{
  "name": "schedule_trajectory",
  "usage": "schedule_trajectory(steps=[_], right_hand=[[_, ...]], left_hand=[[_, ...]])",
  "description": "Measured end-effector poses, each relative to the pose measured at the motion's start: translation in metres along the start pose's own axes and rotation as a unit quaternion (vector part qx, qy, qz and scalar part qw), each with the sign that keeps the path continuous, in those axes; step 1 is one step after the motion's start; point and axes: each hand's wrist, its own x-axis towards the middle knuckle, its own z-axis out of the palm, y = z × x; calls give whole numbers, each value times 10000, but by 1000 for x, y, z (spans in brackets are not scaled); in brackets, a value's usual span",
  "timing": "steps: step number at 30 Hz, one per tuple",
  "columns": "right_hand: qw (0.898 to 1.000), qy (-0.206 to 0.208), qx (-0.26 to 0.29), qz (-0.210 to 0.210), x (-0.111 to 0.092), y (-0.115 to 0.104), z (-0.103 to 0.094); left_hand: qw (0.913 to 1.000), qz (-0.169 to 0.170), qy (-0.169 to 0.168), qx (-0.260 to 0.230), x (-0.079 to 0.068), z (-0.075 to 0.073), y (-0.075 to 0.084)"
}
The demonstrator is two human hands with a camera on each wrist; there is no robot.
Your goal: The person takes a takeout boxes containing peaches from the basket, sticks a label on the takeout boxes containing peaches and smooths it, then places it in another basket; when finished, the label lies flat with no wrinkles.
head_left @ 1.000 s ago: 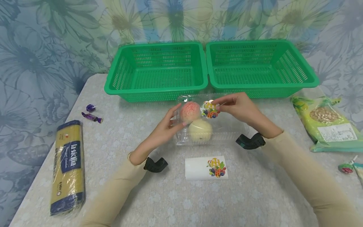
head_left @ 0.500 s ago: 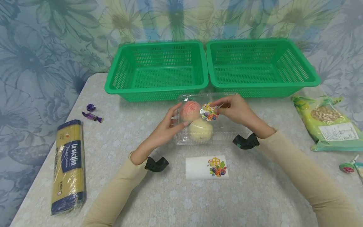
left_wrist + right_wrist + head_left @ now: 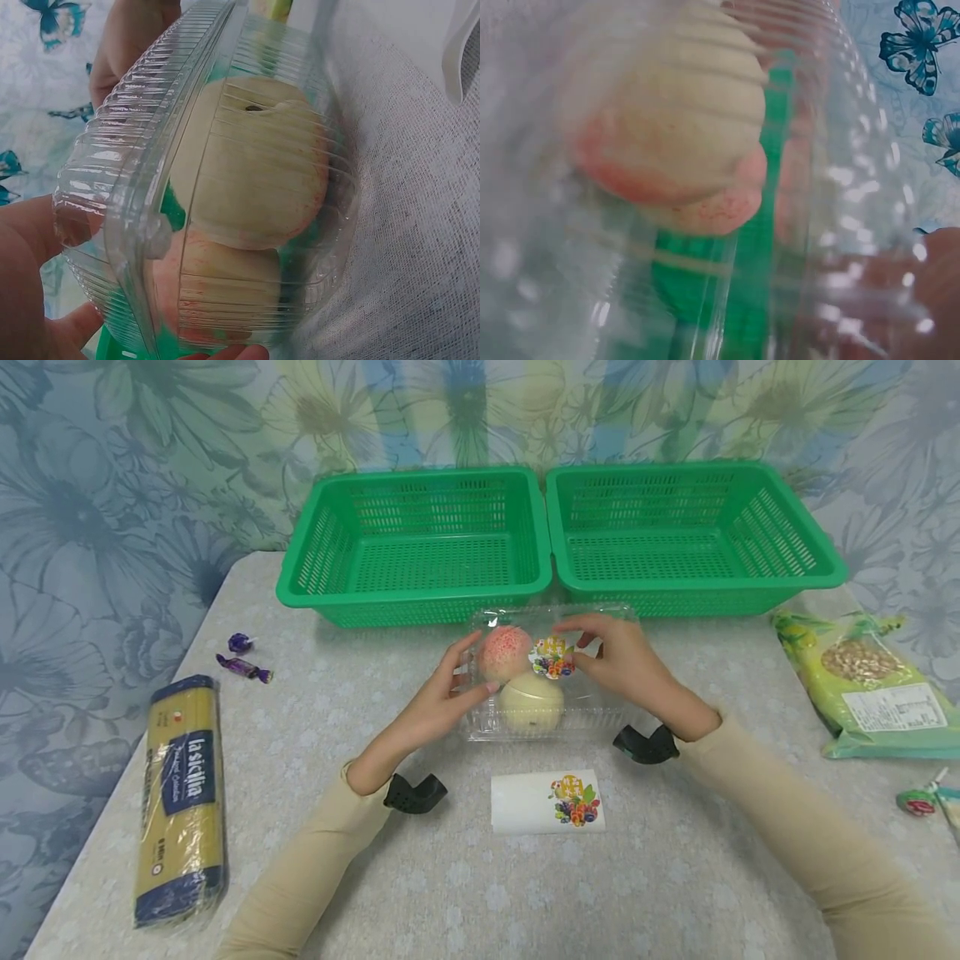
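A clear plastic clamshell box point(image 3: 592, 710) lies with its lid down on the table. Inside are two peaches, one pink and speckled point(image 3: 506, 652), the other pale point(image 3: 531, 703); both show through the ribbed wall in the left wrist view. My left hand point(image 3: 438, 702) grips the box's left end, thumb on top, fingers around the far side. On the lid is a colourful fruit sticker point(image 3: 551, 657). Over the lid, my right hand point(image 3: 626, 660) touches the sticker's right edge with the thumb, index finger apart at its upper edge. The right wrist view is blurred.
Two green baskets point(image 3: 412, 602) point(image 3: 697, 585) stand behind the box. A white sticker sheet point(image 3: 521, 803) lies in front. Spaghetti point(image 3: 183, 802) and wrapped candies point(image 3: 243, 668) are at left; a green food bag point(image 3: 870, 685) and a lollipop point(image 3: 917, 802) at right.
My right hand has moved slightly left and lowered the sticker flat onto the lid. Its thumb and index finger, earlier pinching the sticker, have spread apart. My left hand stays put.
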Motion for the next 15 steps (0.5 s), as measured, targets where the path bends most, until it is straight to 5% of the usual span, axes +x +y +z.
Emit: schedule_trajectory(steps=[8, 15], right_hand=[[9940, -140, -297, -1045, -12, 5, -2], [9953, -193, -39, -948, -27, 15, -12]], left_hand=[[10000, 47, 3, -28, 0, 0, 0], [10000, 43, -19, -40, -1, 0, 0]])
